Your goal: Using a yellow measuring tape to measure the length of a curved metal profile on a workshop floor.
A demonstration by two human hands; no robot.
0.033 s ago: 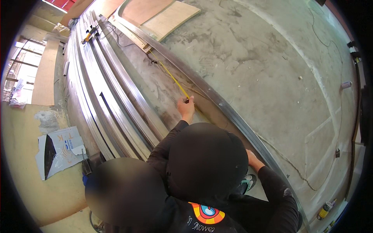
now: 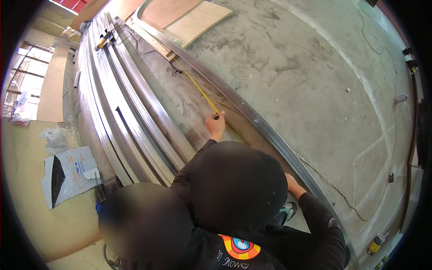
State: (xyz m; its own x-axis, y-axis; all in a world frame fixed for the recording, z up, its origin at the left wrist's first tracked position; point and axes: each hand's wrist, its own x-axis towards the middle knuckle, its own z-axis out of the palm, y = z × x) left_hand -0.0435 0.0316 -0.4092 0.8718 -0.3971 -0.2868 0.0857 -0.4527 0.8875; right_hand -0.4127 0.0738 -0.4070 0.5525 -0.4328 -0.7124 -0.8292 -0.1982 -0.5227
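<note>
Neither my left hand nor my right hand shows. Directly before me, a co-worker in a black hoodie [image 2: 211, 252] bends forward. That person's left hand [image 2: 216, 127] is closed around a small dark object at the end of a yellow measuring tape [image 2: 201, 91], probably its case. The tape stretches out toward the end of a wooden strip [image 2: 168, 56]. The co-worker's right hand [image 2: 294, 186] is beside a long grey metal channel [image 2: 265, 129], its fingers partly hidden. A second rounded dark shape [image 2: 144, 220], blurred, stands at the lower left.
Long shiny metal profiles [image 2: 135, 105] lie on the left, with a yellow-and-black power tool [image 2: 103, 40] and its cable on them. Plywood sheets [image 2: 198, 22] lie at the back. A torn cardboard piece [image 2: 74, 173] is at the left. A yellow-labelled container [image 2: 374, 246] stands at the lower right.
The co-worker's head has shifted slightly to the left. The hands, tape and metal channel look unmoved.
</note>
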